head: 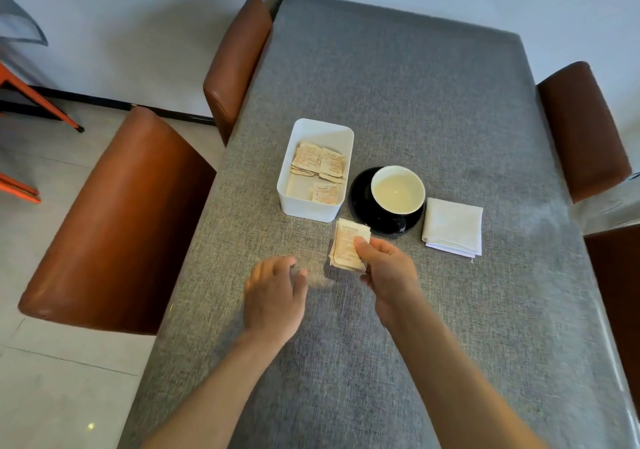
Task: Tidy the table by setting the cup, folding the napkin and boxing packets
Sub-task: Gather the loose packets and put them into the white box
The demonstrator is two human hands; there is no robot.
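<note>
On the worktop: a grey cloth covers the worktop (415, 102), and all the task's things sit in a little group just past the two hands.
Step now: the packets are being boxed. I think this is the last job, since the cup and napkin already look done.
Right hand: the right hand (384, 268) is closed on a small stack of packets (348, 244). The thumb presses on top and the fingers are curled under. The stack looks lifted a bit off the cloth, but I cannot tell for sure.
Left hand: the left hand (273, 292) is open and holds nothing. Its fingers are spread and it hangs just above the cloth, beside the stack. It looks blurry.
Box: the white box (313, 211) is just past the right hand and a little to its left. More packets already lie inside it.
Cup: the cup (398, 188) sits on a black saucer (363, 213), just past the right hand's fingers.
Napkin: the folded napkin (453, 225) lies flat to the right of the right hand, next to the saucer.
Next move: the right hand needs to carry the stack up over the near wall of the box, then let go so the packets drop in. It should keep clear of the cup close by.
</note>
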